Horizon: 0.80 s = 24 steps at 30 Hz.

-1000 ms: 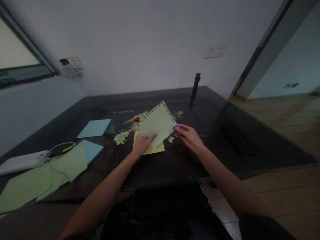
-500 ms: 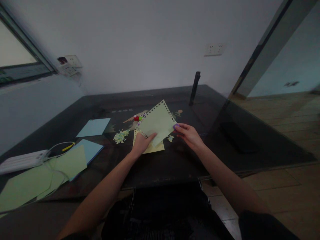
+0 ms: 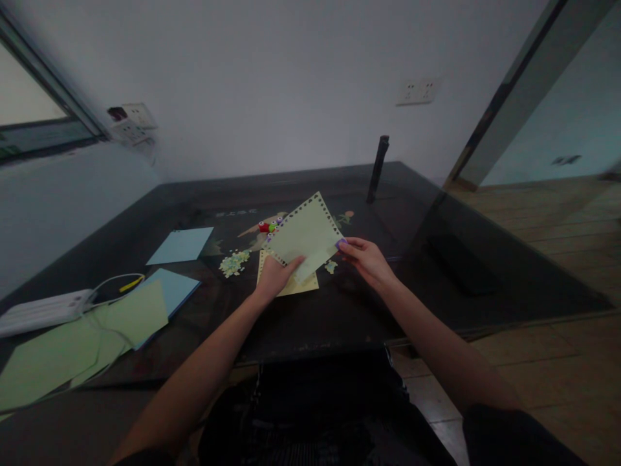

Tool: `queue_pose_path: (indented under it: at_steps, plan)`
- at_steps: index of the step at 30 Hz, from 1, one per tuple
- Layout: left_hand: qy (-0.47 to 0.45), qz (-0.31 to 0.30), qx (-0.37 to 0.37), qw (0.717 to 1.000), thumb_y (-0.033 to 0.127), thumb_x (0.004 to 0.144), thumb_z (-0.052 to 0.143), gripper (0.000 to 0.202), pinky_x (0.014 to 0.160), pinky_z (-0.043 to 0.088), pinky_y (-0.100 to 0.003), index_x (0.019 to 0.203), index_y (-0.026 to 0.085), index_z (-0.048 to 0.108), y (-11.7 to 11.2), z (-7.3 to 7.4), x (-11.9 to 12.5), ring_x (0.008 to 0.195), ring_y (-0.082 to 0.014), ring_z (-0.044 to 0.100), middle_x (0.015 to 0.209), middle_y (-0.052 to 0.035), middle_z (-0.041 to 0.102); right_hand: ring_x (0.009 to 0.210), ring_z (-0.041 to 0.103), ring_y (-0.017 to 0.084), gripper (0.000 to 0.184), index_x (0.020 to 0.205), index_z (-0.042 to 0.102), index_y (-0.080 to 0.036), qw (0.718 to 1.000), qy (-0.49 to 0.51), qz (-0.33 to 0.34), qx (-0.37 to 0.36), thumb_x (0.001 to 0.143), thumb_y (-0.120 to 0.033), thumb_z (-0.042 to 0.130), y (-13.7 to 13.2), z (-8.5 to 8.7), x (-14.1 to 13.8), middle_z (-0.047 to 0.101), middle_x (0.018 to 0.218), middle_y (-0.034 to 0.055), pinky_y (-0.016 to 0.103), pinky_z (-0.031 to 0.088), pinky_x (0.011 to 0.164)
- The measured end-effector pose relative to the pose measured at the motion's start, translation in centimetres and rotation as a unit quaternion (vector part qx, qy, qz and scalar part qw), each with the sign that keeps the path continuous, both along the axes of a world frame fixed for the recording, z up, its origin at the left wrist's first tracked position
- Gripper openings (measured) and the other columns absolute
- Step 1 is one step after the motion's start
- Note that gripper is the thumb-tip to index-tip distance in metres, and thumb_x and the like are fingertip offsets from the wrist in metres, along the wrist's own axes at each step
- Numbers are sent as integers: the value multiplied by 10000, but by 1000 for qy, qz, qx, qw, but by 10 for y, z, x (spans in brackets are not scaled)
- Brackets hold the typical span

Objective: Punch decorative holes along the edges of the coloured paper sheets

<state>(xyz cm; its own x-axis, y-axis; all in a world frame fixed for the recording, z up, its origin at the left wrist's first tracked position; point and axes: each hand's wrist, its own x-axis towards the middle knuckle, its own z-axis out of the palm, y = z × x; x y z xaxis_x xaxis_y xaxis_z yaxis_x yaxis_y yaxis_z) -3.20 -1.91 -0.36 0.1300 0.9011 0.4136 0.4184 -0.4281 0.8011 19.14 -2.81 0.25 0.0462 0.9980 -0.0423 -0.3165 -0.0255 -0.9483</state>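
Note:
My left hand (image 3: 274,279) grips the lower left corner of a pale green sheet of paper (image 3: 305,233), thumb on top. Small punched holes run along the sheet's two upper edges. At its right edge my right hand (image 3: 366,259) is closed on a small purple paper punch (image 3: 341,244), which sits over the paper's rim. Underneath the raised sheet lies a yellow sheet with a punched edge (image 3: 303,287), partly hidden. Small red, green and purple punches (image 3: 264,227) stand behind the sheet. A heap of paper bits (image 3: 234,263) lies to the left, and a smaller heap (image 3: 330,266) below the purple punch.
On the left of the dark table (image 3: 310,336) are a blue sheet (image 3: 180,246), stacked blue and green papers (image 3: 82,333), and a white power strip (image 3: 46,312) with a cable. A black post (image 3: 377,169) stands at the back right. A dark flat object (image 3: 460,262) lies to the right.
Almost nothing has moved. Both hands keep their hold on the sheet and the purple punch, and the view has shifted very slightly.

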Motion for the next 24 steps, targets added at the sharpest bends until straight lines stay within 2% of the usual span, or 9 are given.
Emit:
queue_pose_path:
  at_steps: [8,13,18,24]
  plan:
    - [-8,-2,-14,1000,321,758,638,357,1077,342,-427,1086,180,633,-1,1,1,1173,-236,551,1031,-73,709,668,608,119,261,745,705,-191,1000,19,1,1,552,-318,826,0,-2,-1,689,733,14,270,477,680]
    - [1,-3,3,1000,322,764,635,348,1077,346,-434,1082,182,636,1,-2,0,1170,-236,554,1036,-70,709,671,614,123,265,723,701,-193,1000,31,-1,3,534,-324,834,2,-3,-1,689,734,11,290,497,736]
    - [5,1,8,1000,310,756,646,370,1067,364,-432,1103,184,628,2,-4,0,1171,-236,555,1058,-77,701,715,621,139,240,728,694,-200,1000,25,-6,12,555,-310,818,3,-5,-1,691,773,22,324,499,796]
    - [0,5,16,1000,310,760,648,382,1066,369,-432,1116,175,621,0,-2,1,1166,-238,559,1064,-83,699,713,620,140,227,761,684,-201,1000,5,-3,24,596,-313,792,5,-8,0,685,774,26,332,487,786]
